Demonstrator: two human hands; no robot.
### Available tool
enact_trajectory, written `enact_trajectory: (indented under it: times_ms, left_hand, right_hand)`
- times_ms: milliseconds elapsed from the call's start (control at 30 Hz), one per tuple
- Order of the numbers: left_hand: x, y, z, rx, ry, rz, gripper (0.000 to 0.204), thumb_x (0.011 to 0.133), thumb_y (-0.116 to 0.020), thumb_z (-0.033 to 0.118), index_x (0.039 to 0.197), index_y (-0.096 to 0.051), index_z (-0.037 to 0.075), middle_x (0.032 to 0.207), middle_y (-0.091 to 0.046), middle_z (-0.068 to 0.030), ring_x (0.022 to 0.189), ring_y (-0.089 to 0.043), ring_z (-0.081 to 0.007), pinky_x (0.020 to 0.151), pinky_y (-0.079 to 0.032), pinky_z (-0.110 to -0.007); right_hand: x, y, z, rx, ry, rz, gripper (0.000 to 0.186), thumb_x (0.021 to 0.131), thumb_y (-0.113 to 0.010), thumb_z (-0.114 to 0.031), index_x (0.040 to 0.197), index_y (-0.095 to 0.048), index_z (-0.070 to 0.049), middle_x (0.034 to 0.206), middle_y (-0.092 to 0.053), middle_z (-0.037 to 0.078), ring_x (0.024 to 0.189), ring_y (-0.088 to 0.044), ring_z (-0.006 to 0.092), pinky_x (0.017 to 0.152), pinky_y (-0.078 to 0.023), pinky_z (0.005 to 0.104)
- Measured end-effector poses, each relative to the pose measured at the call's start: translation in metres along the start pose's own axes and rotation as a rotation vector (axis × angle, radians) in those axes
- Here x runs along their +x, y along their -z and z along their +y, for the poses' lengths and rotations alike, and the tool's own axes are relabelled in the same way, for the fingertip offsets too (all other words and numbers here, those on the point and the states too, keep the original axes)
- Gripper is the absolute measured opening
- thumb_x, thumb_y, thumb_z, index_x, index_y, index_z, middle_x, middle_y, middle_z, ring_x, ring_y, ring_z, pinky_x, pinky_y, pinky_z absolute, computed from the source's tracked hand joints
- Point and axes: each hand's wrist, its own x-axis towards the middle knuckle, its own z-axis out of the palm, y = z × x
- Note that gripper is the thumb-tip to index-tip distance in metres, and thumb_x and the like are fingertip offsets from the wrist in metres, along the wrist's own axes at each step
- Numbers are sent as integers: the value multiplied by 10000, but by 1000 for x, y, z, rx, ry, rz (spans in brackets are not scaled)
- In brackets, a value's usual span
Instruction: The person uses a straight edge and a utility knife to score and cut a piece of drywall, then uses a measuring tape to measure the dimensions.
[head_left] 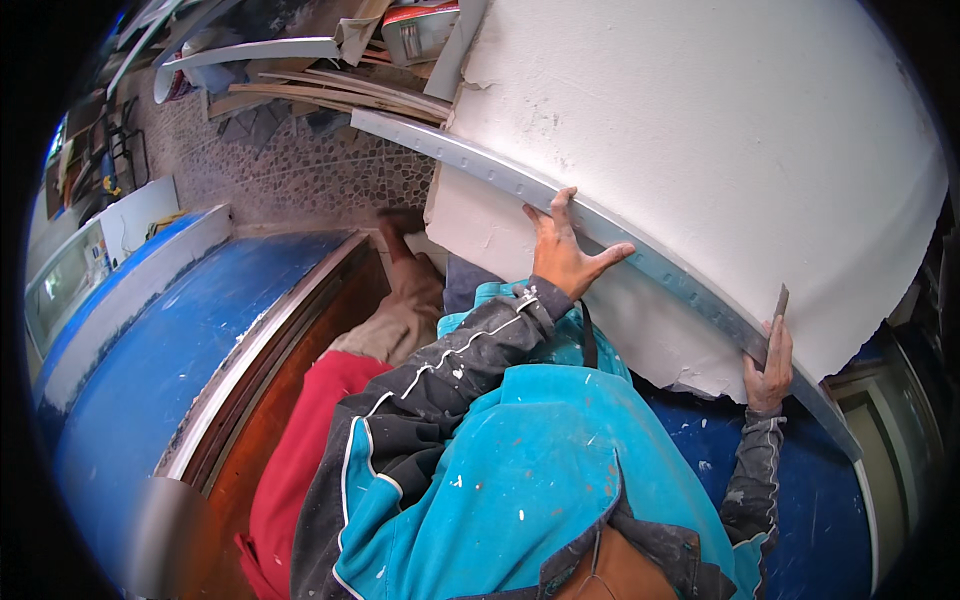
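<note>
Left hand (572, 262) spread wide, thumb and fingers on a metal strip (682, 287) running diagonally across the white board (720, 130), centre to right; right hand (768, 374) grips a thin blade (781, 302), right of centre. Upper left: wooden strips (350, 92) near the metal's end, a red-and-white container (420, 36), contents unclear.

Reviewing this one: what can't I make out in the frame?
All in the head view:
1. Handle of the thin-bladed tool: hidden by the right hand.
2. Left palm's contact with the metal profile: hidden by the back of the left hand.
3. Head of the co-worker in red: out of view.
4. White board's far end: cut off by the top edge.
5. Grey shape, lower left: too blurred.
</note>
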Motion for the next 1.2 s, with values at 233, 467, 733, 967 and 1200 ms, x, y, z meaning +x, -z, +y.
enact_trajectory:
  times_ms: [233, 467, 733, 967, 1200]
  left_hand:
    - [-2, 0, 2, 91, -19, 82, 1079, 663, -908, 545, 1428, -334, 45, 1277, -500, -305, 1187, -558, -441, 993, -488, -494]
    - [-4, -1, -2, 67, -41, 88, 1097, 658, -894, 581, 1441, -323, 68, 1247, -443, -350, 1130, -525, -485, 929, -497, -523]
    - [-3, 2, 8, 108, -22, 87, 1081, 668, -916, 514, 1446, -338, 35, 1271, -516, -306, 1173, -576, -435, 981, -498, -478]
    - [-3, 2, 8, 112, -29, 81, 1078, 670, -910, 524, 1443, -348, 25, 1263, -521, -305, 1147, -593, -434, 967, -508, -470]
    - [-2, 2, 8, 148, -8, 82, 1072, 661, -908, 542, 1427, -367, 23, 1253, -556, -298, 1142, -601, -425, 958, -512, -469]
  right_hand:
    - [-2, -1, 4, 4, -2, 12, 923, 665, -766, 84, 1512, -419, -35, 1286, -629, 181, 1175, -632, 365, 946, -534, 431]
    - [0, 1, 5, 27, 6, 2, 900, 674, -766, 79, 1503, -435, -32, 1299, -618, 193, 1170, -633, 371, 934, -538, 425]
    - [1, 2, 1, 27, -13, 9, 952, 636, -784, 87, 1509, -427, -37, 1279, -629, 175, 1163, -633, 357, 949, -534, 426]
    - [-1, 2, 3, 40, -5, 7, 916, 657, -767, 84, 1504, -441, -40, 1292, -625, 177, 1194, -611, 376, 940, -533, 418]
    - [2, 3, 3, 26, 11, -6, 974, 613, -797, 92, 1506, -430, -35, 1288, -628, 168, 1179, -627, 358, 957, -532, 423]
